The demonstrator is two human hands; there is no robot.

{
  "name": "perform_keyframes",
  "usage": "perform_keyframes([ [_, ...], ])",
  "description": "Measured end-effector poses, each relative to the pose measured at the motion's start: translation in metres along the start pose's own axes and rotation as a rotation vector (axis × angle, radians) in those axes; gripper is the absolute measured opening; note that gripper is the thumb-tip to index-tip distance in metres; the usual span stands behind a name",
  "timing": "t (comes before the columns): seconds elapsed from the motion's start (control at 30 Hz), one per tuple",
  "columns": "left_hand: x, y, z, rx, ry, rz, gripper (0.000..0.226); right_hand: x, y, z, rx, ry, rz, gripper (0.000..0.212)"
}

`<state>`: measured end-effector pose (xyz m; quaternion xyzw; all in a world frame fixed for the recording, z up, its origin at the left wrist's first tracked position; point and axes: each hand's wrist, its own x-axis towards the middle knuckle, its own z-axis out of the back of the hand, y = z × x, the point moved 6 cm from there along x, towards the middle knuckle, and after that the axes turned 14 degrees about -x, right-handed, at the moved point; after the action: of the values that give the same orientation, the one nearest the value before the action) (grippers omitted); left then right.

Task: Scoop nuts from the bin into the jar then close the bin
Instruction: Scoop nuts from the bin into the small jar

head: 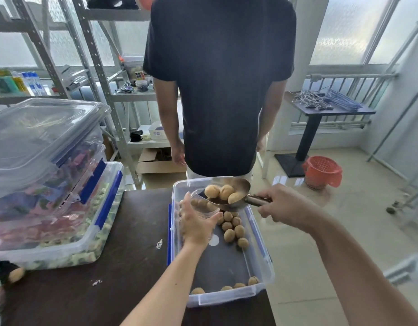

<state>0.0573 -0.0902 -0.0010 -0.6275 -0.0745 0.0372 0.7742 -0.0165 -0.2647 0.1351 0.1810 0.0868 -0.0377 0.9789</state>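
An open clear plastic bin (265, 260) with blue clips sits on the dark table, with several walnuts (233, 228) loose on its bottom. My left hand (196, 223) grips a small clear jar (204, 204) above the bin's far end. My right hand (285, 204) holds a metal scoop (236, 195) by its handle. The scoop carries three walnuts and its lip rests over the jar's mouth. No bin lid shows near the bin.
Stacked clear lidded bins (50, 175) of coloured items stand at the left of the dark table (123, 262). A person in a dark shirt (222, 85) stands just beyond the bin. Metal shelves stand behind; a red basket (322, 171) sits on the floor at right.
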Motion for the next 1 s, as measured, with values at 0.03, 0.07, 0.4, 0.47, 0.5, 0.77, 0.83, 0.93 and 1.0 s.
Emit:
perform_keyframes([
  [0.03, -0.002, -0.002, -0.001, 0.005, -0.001, -0.011, 0.1, -0.002, 0.001, 0.002, -0.064, 0.016, -0.001, 0.015],
  [0.07, -0.003, -0.002, -0.002, 0.004, -0.001, -0.016, 0.097, -0.004, 0.002, 0.003, -0.125, 0.026, -0.008, 0.013],
  [0.4, -0.013, 0.011, -0.009, -0.102, 0.018, 0.009, 0.099, -0.016, 0.026, 0.037, -0.686, -0.031, -0.027, 0.01],
  [0.47, -0.013, 0.016, -0.006, -0.103, -0.003, 0.003, 0.1, -0.018, 0.025, 0.04, -0.658, -0.026, -0.054, 0.01],
  [0.5, -0.012, 0.018, -0.005, -0.105, -0.016, 0.002, 0.1, -0.018, 0.023, 0.039, -0.64, -0.015, -0.076, 0.012],
  [0.77, -0.001, 0.022, 0.001, -0.164, -0.101, -0.009, 0.102, -0.016, 0.012, -0.034, -0.595, 0.327, -0.14, 0.019],
  [0.83, 0.001, 0.022, 0.0, -0.165, -0.107, -0.026, 0.101, -0.009, 0.009, -0.069, -0.55, 0.369, -0.118, 0.026],
  [0.93, 0.0, 0.023, -0.002, -0.149, -0.093, -0.051, 0.102, 0.003, -0.001, -0.122, -0.557, 0.433, -0.108, 0.037],
  [1.0, -0.003, 0.026, -0.002, -0.13, -0.088, -0.064, 0.104, 0.012, -0.01, -0.147, -0.548, 0.433, -0.145, 0.038],
])
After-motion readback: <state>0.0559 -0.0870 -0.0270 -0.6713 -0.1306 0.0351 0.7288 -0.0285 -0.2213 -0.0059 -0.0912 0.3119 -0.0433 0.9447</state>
